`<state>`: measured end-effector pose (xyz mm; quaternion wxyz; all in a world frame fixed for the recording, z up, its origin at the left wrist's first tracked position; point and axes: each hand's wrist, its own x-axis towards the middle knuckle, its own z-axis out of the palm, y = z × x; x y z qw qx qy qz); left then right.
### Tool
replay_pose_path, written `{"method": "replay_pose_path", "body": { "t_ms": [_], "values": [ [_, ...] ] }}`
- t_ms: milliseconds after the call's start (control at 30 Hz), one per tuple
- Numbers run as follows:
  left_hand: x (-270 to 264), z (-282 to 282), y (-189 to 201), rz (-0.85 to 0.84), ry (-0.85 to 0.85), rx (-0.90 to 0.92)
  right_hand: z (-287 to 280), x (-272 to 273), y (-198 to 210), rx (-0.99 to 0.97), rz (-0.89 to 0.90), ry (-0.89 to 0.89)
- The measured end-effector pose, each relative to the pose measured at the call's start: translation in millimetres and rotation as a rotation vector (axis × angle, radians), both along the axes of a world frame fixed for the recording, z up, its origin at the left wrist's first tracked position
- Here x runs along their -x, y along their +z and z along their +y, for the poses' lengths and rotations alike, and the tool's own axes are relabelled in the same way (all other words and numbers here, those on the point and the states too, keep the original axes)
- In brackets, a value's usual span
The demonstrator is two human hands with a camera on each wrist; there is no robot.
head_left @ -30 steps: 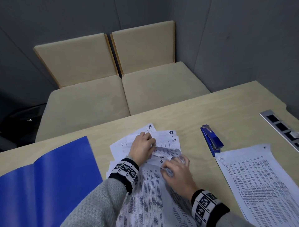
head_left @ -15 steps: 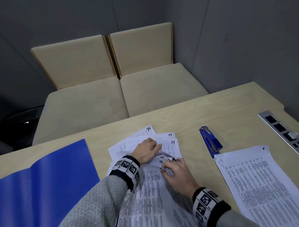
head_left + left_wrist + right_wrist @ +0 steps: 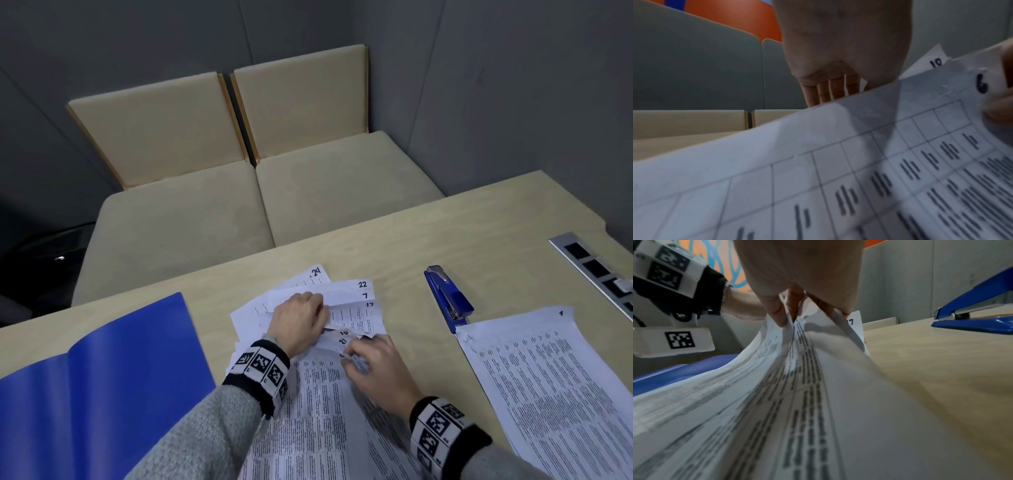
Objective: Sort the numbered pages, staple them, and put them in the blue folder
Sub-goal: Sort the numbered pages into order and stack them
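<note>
Unsorted numbered pages [image 3: 346,298] lie fanned on the table's middle; corners 24, 22, 7 and 17 show. My left hand [image 3: 318,308] presses on the fan with fairly straight fingers [image 3: 836,87]. Just right of it my right hand [image 3: 352,353] pinches the lifted top corners of a few pages [image 3: 797,386], near numbers 18 and 21. A raised page marked 6 [image 3: 980,83] fills the left wrist view. The blue folder [image 3: 102,370] lies open at the left. The blue stapler [image 3: 448,298] sits right of the fan. A second pile, topped by page 1 [image 3: 548,383], lies at the right.
A metal socket strip [image 3: 599,270] is set into the table at the far right. Two beige padded seats [image 3: 239,205] stand beyond the table's far edge, with grey walls behind. Bare wood shows between the fan and the stapler.
My left hand has slid a little right over the fan, and the corner marked 7 now shows. My right hand stays pinching the corners.
</note>
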<state>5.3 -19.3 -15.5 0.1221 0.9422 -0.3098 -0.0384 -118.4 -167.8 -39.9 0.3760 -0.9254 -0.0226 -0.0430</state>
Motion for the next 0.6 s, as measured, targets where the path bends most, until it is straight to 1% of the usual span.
{"method": "replay_pose_path", "body": {
  "t_ms": [100, 167, 233, 300, 333, 367, 400, 467, 533, 600],
  "values": [
    [-9.6, -3.4, 4.1, 0.05, 0.007, 0.078, 0.0, 0.7, 1.0, 0.007, -0.001, 0.006],
    [-15.3, -8.7, 5.4, 0.183, 0.04, 0.158, -1.2, 1.9, 2.3, 0.016, 0.001, 0.009],
    [-21.1, -13.3, 6.4, 0.351, 0.075, 0.172, -2.8, 3.5, 2.8, 0.011, 0.006, 0.007],
    [-25.8, -16.3, 8.3, 0.487, 0.087, 0.075, -3.6, 4.3, 4.2, 0.004, 0.004, -0.001],
    [-27.6, -18.0, 9.8, 0.526, 0.088, 0.0, -3.6, 4.2, 5.0, -0.002, 0.005, -0.003],
    [-29.4, -19.5, 9.3, 0.527, 0.088, -0.065, -3.4, 4.1, 6.7, -0.009, 0.009, 0.0],
    [-30.3, -20.6, 10.3, 0.491, 0.091, -0.114, -3.0, 3.6, 8.0, -0.014, 0.014, 0.002],
    [-28.3, -19.1, 13.1, 0.315, 0.061, -0.151, -2.7, 2.1, 10.9, -0.031, 0.027, -0.004],
    [-22.2, -14.1, 15.9, 0.047, -0.047, -0.118, -3.7, 0.0, 14.3, -0.07, 0.049, -0.014],
    [-12.3, -6.8, 21.2, -0.174, -0.163, -0.012, -5.6, -0.9, 17.4, -0.114, 0.082, -0.025]
  ]
}}
